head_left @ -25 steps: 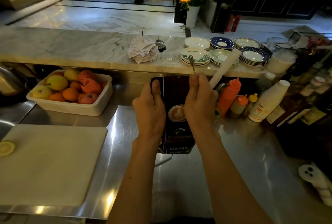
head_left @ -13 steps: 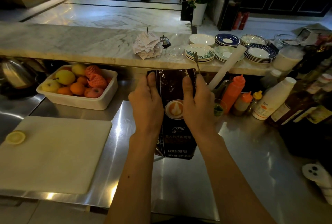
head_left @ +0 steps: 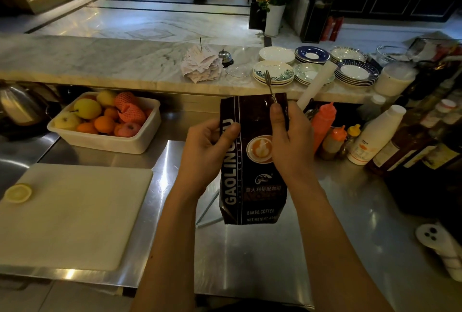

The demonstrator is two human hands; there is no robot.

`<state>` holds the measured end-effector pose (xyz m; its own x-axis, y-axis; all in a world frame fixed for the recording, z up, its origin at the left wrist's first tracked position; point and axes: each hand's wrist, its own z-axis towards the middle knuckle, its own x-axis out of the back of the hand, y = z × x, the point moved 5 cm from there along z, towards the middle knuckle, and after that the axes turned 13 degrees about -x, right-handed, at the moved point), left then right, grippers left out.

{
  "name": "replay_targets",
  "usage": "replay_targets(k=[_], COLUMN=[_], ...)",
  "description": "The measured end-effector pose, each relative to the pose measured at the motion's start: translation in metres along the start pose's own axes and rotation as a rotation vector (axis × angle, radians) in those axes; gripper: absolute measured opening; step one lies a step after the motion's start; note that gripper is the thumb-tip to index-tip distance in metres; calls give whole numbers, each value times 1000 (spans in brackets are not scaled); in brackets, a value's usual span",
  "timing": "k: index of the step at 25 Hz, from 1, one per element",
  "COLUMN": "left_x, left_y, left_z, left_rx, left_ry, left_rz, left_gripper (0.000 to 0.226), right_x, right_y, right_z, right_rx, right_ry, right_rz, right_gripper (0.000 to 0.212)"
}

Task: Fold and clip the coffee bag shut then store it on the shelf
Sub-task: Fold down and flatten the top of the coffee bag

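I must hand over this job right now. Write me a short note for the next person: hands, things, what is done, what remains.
Left hand: grips the left edge of the coffee bag, thumb on its front.
Right hand: holds the bag's upper right side; a thin metal piece, perhaps the clip, sticks up by its fingers.
Bag: upright, held above the steel counter, top not folded.
Done: bag picked up.
Left: fold the top, clip it, store it on the shelf. No shelf for it is clearly seen.

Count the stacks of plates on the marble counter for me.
5 stacks of plates: plain white, blue-rimmed, patterned at far right rear, leaf-patterned in front, dark striped at right front. A sixth, pale green, sits partly behind a white roll.
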<state>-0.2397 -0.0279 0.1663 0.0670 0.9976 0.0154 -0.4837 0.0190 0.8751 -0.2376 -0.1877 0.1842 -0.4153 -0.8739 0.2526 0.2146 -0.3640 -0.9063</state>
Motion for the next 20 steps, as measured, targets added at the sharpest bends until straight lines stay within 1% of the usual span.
replay_targets(k=[2,4,6,7,8,10,12,13,14,17,19,20], left_x=[-2,-5,-5,-4,-3,-1,3,6,7,11,17,22], left_y=[-3,-7,-11,-14,-17,-20,-20,-20,-20,-19,-18,-18], left_z=[-1,-4,-4,-4,-5,-4,-3,-2,-1,2,1,1], left_rx=[71,105,98,97,101,112,102,93,85,27,5,6], left_ry=[-73,-133,-114,-90,-68,-39,-20,-15,-16,-48,-66,-71], left_rz=[-81,-116,-137,-157,-179,-210,-235,-249,-259,-259,-272,-301], left_gripper=[19,23,22,21,21,21,20,20,20,23,29,28], right_x=[-1,-2,-2,-1,-1,1,5,6,8,10,11,13], right_y=[-1,-3,-6,-6,-4,3,14,18,21,26,27,28], right_z=[-1,-2,-1,1,3,5,2,1,-1,2,2,4], right_rx=[11,16,30,29,14,-76,-226,-276,-301,-319,-315,-321], right_ry=[7,26,22,-21,-99,-322,-525,-573,-583,-576,-580,-543], right_rz=[-21,-25,-13,6,41,145,262,306,342,441,497,526], right_gripper=[17,16,18,17,15,14,23,27,28,22,36,41])
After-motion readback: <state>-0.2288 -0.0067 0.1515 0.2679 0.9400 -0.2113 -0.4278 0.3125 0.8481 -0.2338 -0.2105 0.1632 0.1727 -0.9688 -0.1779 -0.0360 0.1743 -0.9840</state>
